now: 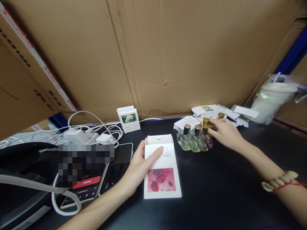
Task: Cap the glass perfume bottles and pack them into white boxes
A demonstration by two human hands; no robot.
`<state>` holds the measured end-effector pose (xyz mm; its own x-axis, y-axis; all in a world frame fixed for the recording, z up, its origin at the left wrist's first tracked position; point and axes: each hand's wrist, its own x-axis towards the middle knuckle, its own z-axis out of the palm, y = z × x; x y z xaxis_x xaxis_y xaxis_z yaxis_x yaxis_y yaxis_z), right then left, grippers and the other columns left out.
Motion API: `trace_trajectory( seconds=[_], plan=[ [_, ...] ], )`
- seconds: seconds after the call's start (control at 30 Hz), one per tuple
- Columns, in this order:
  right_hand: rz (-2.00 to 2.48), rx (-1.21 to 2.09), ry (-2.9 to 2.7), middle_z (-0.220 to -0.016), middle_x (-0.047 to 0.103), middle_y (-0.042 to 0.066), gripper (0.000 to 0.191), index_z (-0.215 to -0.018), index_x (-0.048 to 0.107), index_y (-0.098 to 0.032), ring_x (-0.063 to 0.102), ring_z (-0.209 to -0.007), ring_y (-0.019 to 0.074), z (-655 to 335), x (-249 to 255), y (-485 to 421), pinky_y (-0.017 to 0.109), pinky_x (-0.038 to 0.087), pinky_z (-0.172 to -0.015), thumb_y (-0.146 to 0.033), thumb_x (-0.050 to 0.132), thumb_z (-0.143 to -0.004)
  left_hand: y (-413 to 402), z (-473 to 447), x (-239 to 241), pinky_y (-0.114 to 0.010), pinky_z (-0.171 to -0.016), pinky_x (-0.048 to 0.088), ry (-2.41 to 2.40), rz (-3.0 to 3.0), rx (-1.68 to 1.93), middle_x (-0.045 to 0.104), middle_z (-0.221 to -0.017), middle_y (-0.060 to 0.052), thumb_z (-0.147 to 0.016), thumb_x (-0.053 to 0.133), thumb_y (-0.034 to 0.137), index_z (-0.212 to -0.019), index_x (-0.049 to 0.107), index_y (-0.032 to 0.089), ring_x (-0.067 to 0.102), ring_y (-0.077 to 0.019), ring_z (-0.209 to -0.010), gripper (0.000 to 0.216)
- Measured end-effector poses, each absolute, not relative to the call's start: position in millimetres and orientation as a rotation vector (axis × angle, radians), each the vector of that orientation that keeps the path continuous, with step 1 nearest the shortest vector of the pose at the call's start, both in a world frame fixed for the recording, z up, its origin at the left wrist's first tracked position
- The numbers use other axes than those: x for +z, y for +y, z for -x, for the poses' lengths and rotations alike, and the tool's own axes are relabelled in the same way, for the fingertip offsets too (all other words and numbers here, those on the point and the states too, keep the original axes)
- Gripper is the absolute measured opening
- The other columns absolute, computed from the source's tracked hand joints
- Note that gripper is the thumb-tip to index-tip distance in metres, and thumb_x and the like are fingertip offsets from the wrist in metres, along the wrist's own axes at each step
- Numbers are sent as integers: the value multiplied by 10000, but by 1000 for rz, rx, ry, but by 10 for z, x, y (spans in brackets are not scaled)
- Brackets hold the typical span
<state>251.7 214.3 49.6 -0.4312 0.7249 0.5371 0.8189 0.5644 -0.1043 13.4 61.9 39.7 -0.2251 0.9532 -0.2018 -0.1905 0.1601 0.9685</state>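
My left hand [140, 164] grips a white carton [163, 159] printed with pink roses, thumb across its front. The carton's far end stands open, its flap raised. To the right, my right hand [226, 133] is closed at the gold-capped perfume bottles, its fingers against a gold cap [205, 121]; the hand partly hides what it grips. A dark pinkish perfume bottle [207, 142] with a gold cap stands just in front of those fingers. Beside it are two greenish perfume bottles [197, 143] with silver caps. Another gold cap [220, 116] shows behind the hand.
A white flower-printed box [129, 119] stands at the back. Opened white cartons [209, 111] lie behind the bottles. A bagged drink cup [273, 99] is at far right. Phones [121, 156], white cables and a charger [75, 135] crowd the left. Cardboard [192, 57] walls the black table.
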Motion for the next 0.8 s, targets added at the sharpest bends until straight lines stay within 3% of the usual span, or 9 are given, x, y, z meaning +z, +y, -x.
trace_trajectory(
  seconds=[0.23,0.43,0.63,0.8],
  plan=[
    [1286,-138,-1992,-595,590,52,297,-770,535,-206,541,-513,207,-2498,536,2079,301,378,-478,-448,370,-821,568,-188,409,-240,-737,520,1323,-736,1200,720,-985,-62,-734,713,384,-1081,574,208,672,-210,-934,414],
    [1165,-43,-1669,-868,622,120,376,-1088,510,-170,591,-713,234,-2425,613,1961,372,454,-639,-386,309,-855,556,-215,380,-257,-752,522,1325,-738,1191,710,-1036,-63,-707,736,383,-1078,578,206,680,-210,-901,440],
    [1282,-11,-1582,-606,499,23,491,-1290,364,-137,479,-493,219,-2431,641,1896,374,395,-542,-336,322,-843,570,-237,381,-261,-725,527,1363,-740,1259,714,-1013,-62,-723,722,328,-1055,589,197,692,-184,-785,380],
    [1225,35,-1513,-529,405,-23,395,-1199,418,-188,406,-446,194,-2450,676,1865,351,358,-513,-364,345,-853,571,-250,390,-251,-694,528,1397,-811,1361,717,-982,-50,-676,754,354,-1017,579,204,689,-202,-809,411]
  ],
)
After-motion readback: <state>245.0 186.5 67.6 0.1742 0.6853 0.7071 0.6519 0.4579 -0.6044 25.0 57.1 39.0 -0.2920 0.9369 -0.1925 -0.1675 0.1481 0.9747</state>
